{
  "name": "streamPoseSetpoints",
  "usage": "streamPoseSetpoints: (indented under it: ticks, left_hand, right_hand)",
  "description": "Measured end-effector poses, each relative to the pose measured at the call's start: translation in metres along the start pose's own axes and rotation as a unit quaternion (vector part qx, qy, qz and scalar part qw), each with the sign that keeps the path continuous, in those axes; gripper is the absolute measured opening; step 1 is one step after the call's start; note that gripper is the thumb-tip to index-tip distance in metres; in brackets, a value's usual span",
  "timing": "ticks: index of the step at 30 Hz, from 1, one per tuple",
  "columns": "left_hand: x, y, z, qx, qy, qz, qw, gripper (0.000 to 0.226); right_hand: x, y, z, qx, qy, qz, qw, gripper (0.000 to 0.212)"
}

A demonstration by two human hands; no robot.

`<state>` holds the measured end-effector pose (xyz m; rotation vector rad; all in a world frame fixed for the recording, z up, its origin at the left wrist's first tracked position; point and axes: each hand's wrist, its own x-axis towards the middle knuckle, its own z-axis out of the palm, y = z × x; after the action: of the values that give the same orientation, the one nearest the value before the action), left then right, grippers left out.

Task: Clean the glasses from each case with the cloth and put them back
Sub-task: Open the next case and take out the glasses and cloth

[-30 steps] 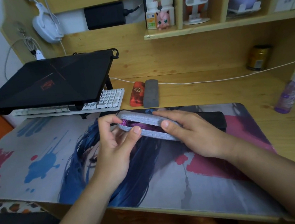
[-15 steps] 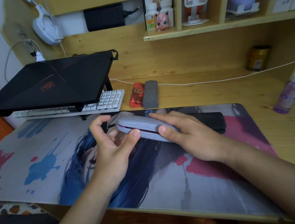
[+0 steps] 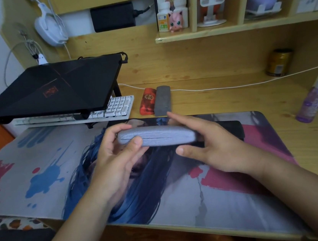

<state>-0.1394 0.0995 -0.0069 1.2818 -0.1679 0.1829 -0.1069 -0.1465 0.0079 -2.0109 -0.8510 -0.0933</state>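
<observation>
A light grey glasses case (image 3: 162, 137) is closed and held above the printed desk mat (image 3: 40, 175). My left hand (image 3: 116, 157) grips its left end, thumb on the front and fingers curled over the back. My right hand (image 3: 209, 144) has its fingers spread and straight at the case's right end, thumb lifted below it. A black case (image 3: 231, 129) lies on the mat behind my right hand, mostly hidden. A red case (image 3: 148, 103) and a dark grey case (image 3: 162, 100) lie side by side on the desk beyond the mat. No cloth shows.
A closed black laptop (image 3: 50, 89) sits on a stand over a white keyboard (image 3: 116, 109) at the left. A purple spray bottle (image 3: 315, 97) stands at the right edge, a gold tin (image 3: 279, 62) at the back. A white cable (image 3: 230, 86) crosses the desk.
The grey case, open with purple lining showing a second ago, has been closed. My right hand has opened and eased off its top; the case sits a little higher.
</observation>
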Motion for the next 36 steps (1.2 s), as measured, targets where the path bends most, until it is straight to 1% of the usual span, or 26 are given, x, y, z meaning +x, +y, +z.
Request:
streamPoseSetpoints:
  ticks: [1,2,3,4,6,8,10,12,13,14,16,19,20,22,23,24,25,26,27,28,29,30,31,32,33,36]
  left_hand:
    - [0.0,0.003,-0.008,0.011,0.01,-0.008,1.0,0.063]
    - [0.001,0.007,-0.018,0.055,0.02,-0.006,0.998,0.06]
    - [0.0,0.011,-0.029,0.138,0.03,0.003,0.99,0.056]
    - [-0.001,0.015,-0.039,0.237,0.043,0.007,0.97,0.052]
    - [-0.002,0.019,-0.056,0.386,0.065,0.008,0.92,0.047]
    - [-0.005,0.019,-0.061,0.488,0.095,0.006,0.868,0.044]
    - [-0.008,0.017,-0.059,0.588,0.129,0.022,0.798,0.042]
    - [-0.01,0.014,-0.059,0.674,0.131,0.039,0.726,0.051]
    - [-0.009,0.014,-0.061,0.697,0.125,0.042,0.705,0.055]
    - [-0.006,0.013,-0.063,0.71,0.12,0.042,0.693,0.056]
    - [0.005,0.012,-0.065,0.713,0.112,0.024,0.691,0.056]
    - [0.018,0.011,-0.062,0.693,0.099,-0.024,0.714,0.055]
    - [0.02,0.01,-0.06,0.7,0.096,-0.032,0.707,0.058]
    - [0.018,0.008,-0.05,0.722,0.097,0.011,0.685,0.066]
    - [0.018,0.008,-0.04,0.715,0.089,0.053,0.691,0.069]
    - [0.021,0.008,-0.027,0.694,0.061,0.086,0.712,0.07]
    - [0.026,0.008,-0.01,0.66,0.01,0.097,0.745,0.072]
    - [0.033,0.008,0.008,0.617,-0.063,0.077,0.781,0.075]
    - [0.043,0.006,0.027,0.568,-0.142,0.03,0.811,0.08]
    - [0.053,0.004,0.045,0.52,-0.214,-0.022,0.827,0.085]
    - [0.065,0.001,0.059,0.494,-0.273,-0.058,0.823,0.089]
    - [0.076,-0.004,0.07,0.495,-0.315,-0.065,0.807,0.09]
    - [0.085,-0.009,0.077,0.512,-0.334,-0.048,0.79,0.088]
    - [0.093,-0.016,0.08,0.529,-0.336,-0.019,0.779,0.083]
    - [0.096,-0.022,0.081,0.538,-0.325,0.017,0.778,0.078]
    - [0.092,-0.038,0.074,0.513,-0.28,0.074,0.808,0.076]
  right_hand:
    - [0.0,0.0,-0.002,0.022,0.017,-0.002,1.0,0.069]
    - [0.0,0.002,-0.003,0.018,0.038,-0.006,0.999,0.066]
    - [0.001,0.004,-0.004,-0.008,0.061,-0.008,0.998,0.061]
    - [0.002,0.008,-0.005,-0.04,0.084,-0.003,0.996,0.056]
    - [0.006,0.014,-0.005,-0.093,0.122,0.011,0.988,0.047]
    - [0.008,0.018,-0.007,-0.154,0.128,0.007,0.98,0.037]
    - [0.008,0.022,-0.009,-0.237,0.099,0.012,0.967,0.033]
    - [0.006,0.024,-0.015,-0.303,0.064,0.031,0.95,0.035]
    - [0.005,0.025,-0.02,-0.321,0.056,0.041,0.944,0.039]
    - [0.004,0.027,-0.026,-0.331,0.054,0.051,0.941,0.042]
    - [0.003,0.027,-0.035,-0.343,0.053,0.071,0.935,0.047]
    - [0.003,0.025,-0.039,-0.355,0.027,0.107,0.928,0.056]
    - [0.003,0.026,-0.042,-0.351,0.011,0.116,0.929,0.061]
    - [0.005,0.026,-0.056,-0.318,-0.042,0.126,0.939,0.067]
    - [0.007,0.024,-0.068,-0.295,-0.082,0.135,0.943,0.066]
    - [0.007,0.022,-0.08,-0.271,-0.126,0.151,0.942,0.065]
    - [0.006,0.019,-0.092,-0.259,-0.169,0.174,0.935,0.067]
    - [0.004,0.019,-0.101,-0.254,-0.202,0.195,0.925,0.073]
    - [0.002,0.022,-0.107,-0.249,-0.219,0.212,0.919,0.079]
    - [-0.001,0.026,-0.109,-0.234,-0.216,0.222,0.922,0.083]
    - [-0.004,0.032,-0.11,-0.206,-0.199,0.226,0.931,0.083]
    - [-0.008,0.039,-0.109,-0.174,-0.176,0.226,0.942,0.082]
    - [-0.012,0.045,-0.108,-0.148,-0.149,0.223,0.952,0.08]
    - [-0.017,0.05,-0.107,-0.137,-0.122,0.219,0.958,0.078]
    - [-0.02,0.053,-0.105,-0.141,-0.101,0.21,0.962,0.076]
    - [-0.026,0.052,-0.098,-0.191,-0.063,0.169,0.965,0.07]
